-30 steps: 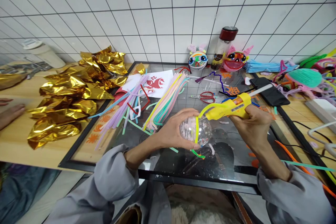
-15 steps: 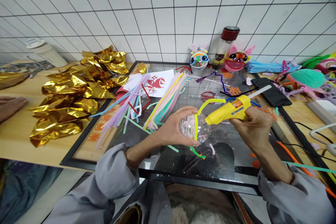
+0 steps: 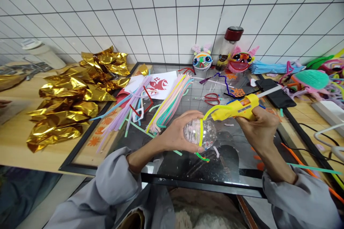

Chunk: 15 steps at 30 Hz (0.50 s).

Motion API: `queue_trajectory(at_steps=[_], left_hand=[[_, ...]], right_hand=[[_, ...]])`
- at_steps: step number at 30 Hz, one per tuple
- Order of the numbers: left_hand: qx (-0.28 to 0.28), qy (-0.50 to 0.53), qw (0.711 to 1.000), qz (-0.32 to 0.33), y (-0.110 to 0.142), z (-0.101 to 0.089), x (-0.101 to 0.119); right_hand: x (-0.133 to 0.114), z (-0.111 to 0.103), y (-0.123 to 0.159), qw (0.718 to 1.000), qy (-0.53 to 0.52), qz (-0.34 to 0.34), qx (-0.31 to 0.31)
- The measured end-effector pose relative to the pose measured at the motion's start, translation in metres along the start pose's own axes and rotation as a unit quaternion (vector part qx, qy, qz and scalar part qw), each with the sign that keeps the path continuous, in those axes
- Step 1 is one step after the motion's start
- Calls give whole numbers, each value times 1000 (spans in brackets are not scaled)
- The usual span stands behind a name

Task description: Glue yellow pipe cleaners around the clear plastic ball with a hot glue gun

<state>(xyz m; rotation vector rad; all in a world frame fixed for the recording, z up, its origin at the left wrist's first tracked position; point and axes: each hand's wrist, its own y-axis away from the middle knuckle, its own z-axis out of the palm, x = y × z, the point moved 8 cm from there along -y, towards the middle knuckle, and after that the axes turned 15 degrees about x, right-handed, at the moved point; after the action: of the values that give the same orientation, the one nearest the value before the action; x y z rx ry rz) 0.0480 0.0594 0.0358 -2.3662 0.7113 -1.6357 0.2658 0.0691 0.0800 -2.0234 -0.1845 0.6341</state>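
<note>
My left hand [image 3: 176, 133] is closed around a clear plastic ball [image 3: 209, 134], fingers on top and thumb underneath. A yellow pipe cleaner [image 3: 201, 132] runs around the ball's middle, and its loose end bends up and right. In my right hand [image 3: 259, 125] is a yellow hot glue gun [image 3: 236, 109], with a white glue stick [image 3: 270, 91] poking from its back. The gun's nozzle points left, just above the ball, beside the loose pipe cleaner end; whether they touch I cannot tell. Green and white pipe cleaner bits [image 3: 202, 157] lie below the ball.
Bundled pastel pipe cleaners [image 3: 169, 105] and red-handled scissors [image 3: 211, 98] lie beyond my hands. Crumpled gold foil [image 3: 70, 93] spreads at left. A glass bottle [image 3: 223, 55] stands at the back beside decorated pipe-cleaner heads [image 3: 202, 61]. A black phone [image 3: 278, 93] and white cables [image 3: 324, 134] are at right.
The glue gun has lifted from the ball's side to above it, its nozzle now near the loose pipe cleaner. Another person's hand at far left has drawn back, mostly out of view.
</note>
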Motion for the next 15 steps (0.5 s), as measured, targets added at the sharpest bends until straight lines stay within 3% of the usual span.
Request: queue_trajectory(at_steps=[15], left_hand=[[3,7,1000,7,0,1,-2]], right_hand=[[-1,2,0,1000,-19,13,-16]])
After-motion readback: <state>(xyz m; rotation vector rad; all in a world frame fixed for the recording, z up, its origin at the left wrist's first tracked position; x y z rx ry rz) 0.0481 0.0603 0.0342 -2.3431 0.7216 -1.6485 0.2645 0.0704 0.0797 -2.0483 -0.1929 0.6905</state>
